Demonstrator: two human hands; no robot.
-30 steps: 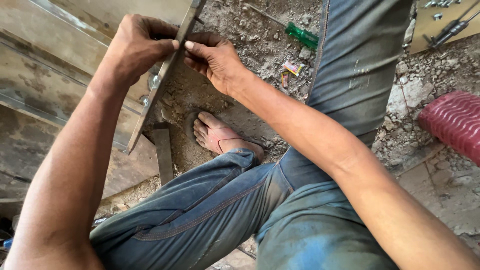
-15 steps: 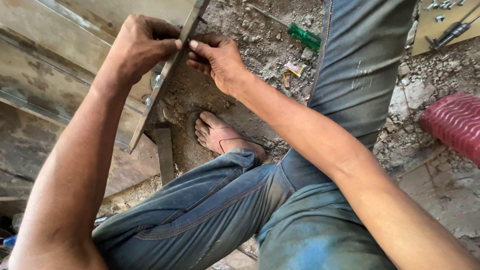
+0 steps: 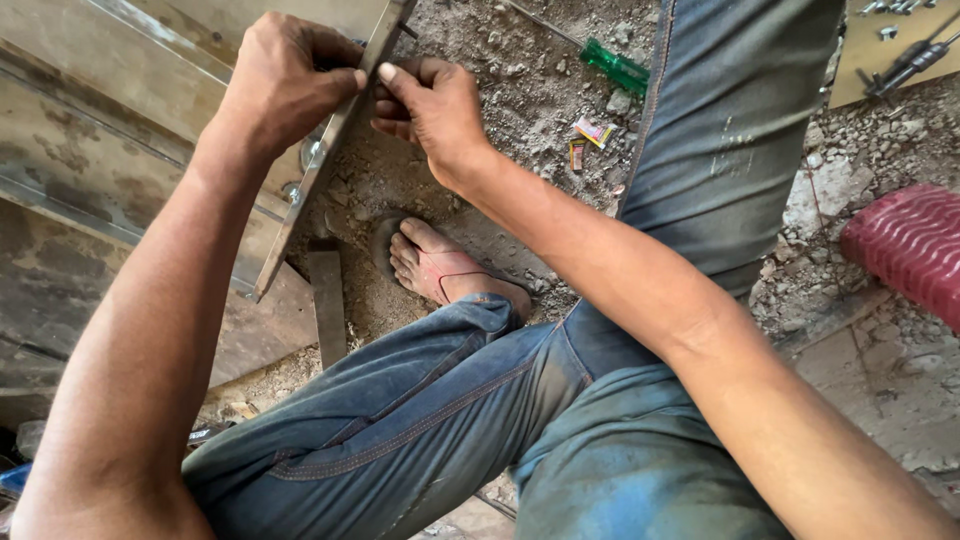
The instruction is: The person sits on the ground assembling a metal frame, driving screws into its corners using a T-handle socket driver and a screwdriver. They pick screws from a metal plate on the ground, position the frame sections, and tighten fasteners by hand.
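Head view: metal bar (image 3: 330, 150) pinched between both hands' fingers (image 3: 395, 80).

The left hand (image 3: 285, 85) and right hand (image 3: 430, 105) are meeting on either side of a metal strip (image 3: 325, 160). A sandalled foot (image 3: 435, 265) is resting below them, with a screwdriver (image 3: 612, 65) lying beyond to the right.

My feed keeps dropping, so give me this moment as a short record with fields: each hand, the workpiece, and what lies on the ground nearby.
left hand: left hand grips the metal panel's edge from the left side
right hand: right hand, fingertips pinch the same edge from the right
workpiece: metal panel, stained, edge strip carrying bolts
foot: sandalled foot on the dirt beneath the hands
ground: green-handled screwdriver; small wrappers; red ribbed object at right
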